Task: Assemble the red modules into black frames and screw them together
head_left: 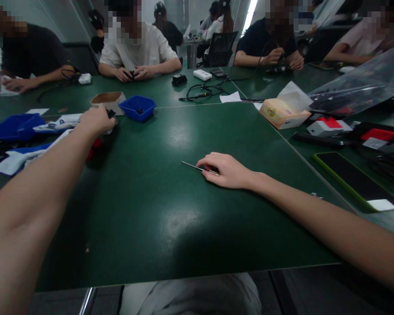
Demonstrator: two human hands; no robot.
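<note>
Stretched out to the far left, my left hand [97, 120] has its fingers wrapped round a small dark object [110, 113], beside a brown cardboard box [113, 99]. Just right of that box sits a blue tray [138, 109] with small black parts inside. My right hand [228, 170] rests on the green table [157, 188] near the middle, fingers pinched round a thin metal rod [191, 165] that points left. Something red [93, 149] lies below my left hand, partly hidden by the forearm.
Another blue tray [16, 127] and white-blue gloves [57, 123] lie at the left. A tissue pack [282, 114], a green-edged phone-like slab [354, 177] and cables [203, 92] lie right and far. Several people sit across the table.
</note>
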